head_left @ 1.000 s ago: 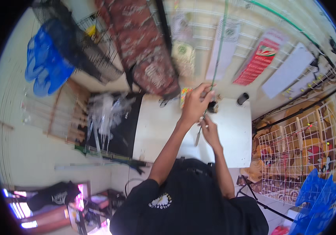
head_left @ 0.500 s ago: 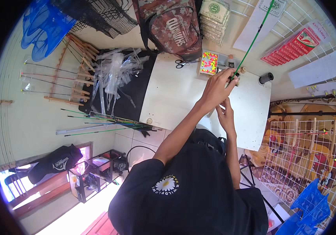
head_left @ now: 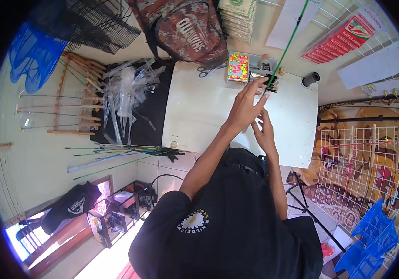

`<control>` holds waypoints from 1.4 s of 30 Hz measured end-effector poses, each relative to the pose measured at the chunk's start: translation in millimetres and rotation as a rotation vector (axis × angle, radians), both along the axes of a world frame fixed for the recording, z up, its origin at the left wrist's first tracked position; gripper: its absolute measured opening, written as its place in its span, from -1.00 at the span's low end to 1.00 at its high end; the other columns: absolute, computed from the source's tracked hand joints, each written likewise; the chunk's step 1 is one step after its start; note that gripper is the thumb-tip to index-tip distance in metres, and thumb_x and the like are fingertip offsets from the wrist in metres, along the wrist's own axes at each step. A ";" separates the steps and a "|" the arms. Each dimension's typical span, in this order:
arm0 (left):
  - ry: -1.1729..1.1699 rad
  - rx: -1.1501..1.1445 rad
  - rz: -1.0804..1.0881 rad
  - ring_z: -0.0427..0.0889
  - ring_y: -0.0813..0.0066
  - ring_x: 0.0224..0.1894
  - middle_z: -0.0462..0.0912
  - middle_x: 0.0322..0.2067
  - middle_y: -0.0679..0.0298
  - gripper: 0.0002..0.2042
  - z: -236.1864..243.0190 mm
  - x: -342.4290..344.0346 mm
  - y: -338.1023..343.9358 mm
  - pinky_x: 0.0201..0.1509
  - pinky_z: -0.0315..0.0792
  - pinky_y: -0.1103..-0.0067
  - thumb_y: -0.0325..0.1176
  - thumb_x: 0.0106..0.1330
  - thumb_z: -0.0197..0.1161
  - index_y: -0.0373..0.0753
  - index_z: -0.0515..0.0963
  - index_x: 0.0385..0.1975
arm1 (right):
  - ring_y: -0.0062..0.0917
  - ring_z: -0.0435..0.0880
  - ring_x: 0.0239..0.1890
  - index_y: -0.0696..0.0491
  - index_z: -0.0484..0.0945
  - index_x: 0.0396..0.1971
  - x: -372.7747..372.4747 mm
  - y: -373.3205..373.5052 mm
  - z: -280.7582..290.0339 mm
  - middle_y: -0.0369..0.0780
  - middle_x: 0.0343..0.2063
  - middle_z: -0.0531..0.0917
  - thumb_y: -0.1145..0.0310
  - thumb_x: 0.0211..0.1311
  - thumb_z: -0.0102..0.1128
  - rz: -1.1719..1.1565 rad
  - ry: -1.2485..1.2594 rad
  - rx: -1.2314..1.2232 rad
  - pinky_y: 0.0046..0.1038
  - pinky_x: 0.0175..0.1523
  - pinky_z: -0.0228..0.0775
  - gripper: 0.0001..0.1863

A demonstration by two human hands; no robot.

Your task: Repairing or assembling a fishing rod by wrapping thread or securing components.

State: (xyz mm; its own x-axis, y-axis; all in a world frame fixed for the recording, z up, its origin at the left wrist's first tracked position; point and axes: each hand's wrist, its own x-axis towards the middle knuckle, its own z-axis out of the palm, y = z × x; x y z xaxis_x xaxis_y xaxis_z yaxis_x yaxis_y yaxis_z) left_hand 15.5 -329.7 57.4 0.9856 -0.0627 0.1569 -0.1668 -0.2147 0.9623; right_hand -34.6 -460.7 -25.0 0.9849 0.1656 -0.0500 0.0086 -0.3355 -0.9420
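Note:
A thin green fishing rod (head_left: 285,53) slants up and away to the top edge of the view, with a dark band partway along it. My left hand (head_left: 246,106) is closed on its lower part, thumb and fingers on either side. Just below and to the right, my right hand (head_left: 265,135) is raised with thumb and forefinger apart. Its other fingers are partly hidden. Where the rod's lower end lies behind my left hand cannot be seen. Both hands are above the white table (head_left: 195,111).
A box of bright coloured beads (head_left: 238,67), scissors (head_left: 204,71) and a black cylinder (head_left: 310,79) stand along the table's back. Clear plastic sleeves (head_left: 127,93) lie on a black surface to the left, near several thin rods (head_left: 115,156). A camouflage backpack (head_left: 188,35) hangs behind.
My head view has shifted, so the table and goods sit further left. My left hand still grips the rod; my right hand's thumb and forefinger remain apart beneath it.

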 end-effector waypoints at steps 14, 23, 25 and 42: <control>0.189 0.109 -0.024 0.50 0.05 0.08 0.40 0.08 0.01 -0.38 -69.0 -43.2 19.1 0.12 0.42 0.31 -0.25 0.23 0.29 -0.12 0.21 0.29 | -0.16 0.48 0.13 0.00 0.14 0.31 -2.0 -47.9 -87.7 0.08 0.15 0.37 0.44 0.24 0.11 -0.013 0.113 -0.115 -0.28 0.09 0.42 -0.36; 0.259 0.080 -0.071 0.52 0.12 0.05 0.42 0.07 0.04 -0.43 -109.1 -37.7 24.0 0.09 0.45 0.34 -0.20 0.25 0.28 -0.12 0.27 0.24 | -0.27 0.60 -0.04 -0.07 0.19 0.27 19.8 -46.8 -96.9 0.08 0.02 0.50 0.40 0.26 0.12 -0.055 0.227 -0.110 -0.36 0.02 0.46 -0.42; 0.279 0.020 -0.044 0.54 0.18 0.02 0.46 0.04 0.05 -0.53 -114.0 -34.4 27.2 0.06 0.47 0.38 -0.20 0.33 0.21 -0.15 0.33 0.20 | -0.31 0.61 -0.10 -0.11 0.21 0.26 26.4 -47.1 -97.9 0.07 0.02 0.50 0.39 0.26 0.12 -0.067 0.273 -0.101 -0.36 -0.01 0.46 -0.43; 0.356 -0.028 -0.022 0.61 0.39 -0.14 0.60 -0.12 0.16 -0.67 -115.4 -45.4 43.4 -0.05 0.47 0.51 -0.25 0.39 0.13 -0.21 0.43 0.09 | 0.09 0.36 0.17 0.12 0.07 0.29 130.9 -86.4 -147.9 0.17 0.28 0.10 0.56 0.05 0.05 0.006 -0.084 -0.605 -0.14 0.24 0.31 -0.27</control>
State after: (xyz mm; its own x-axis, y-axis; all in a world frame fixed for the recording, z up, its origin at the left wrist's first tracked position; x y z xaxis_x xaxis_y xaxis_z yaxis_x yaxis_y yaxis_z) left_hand -30.0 -286.3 -58.0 0.9772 -0.0851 -0.1944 0.1759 -0.1871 0.9664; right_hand 96.3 -547.1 -172.9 0.9887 0.1376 -0.0589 0.0781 -0.8104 -0.5807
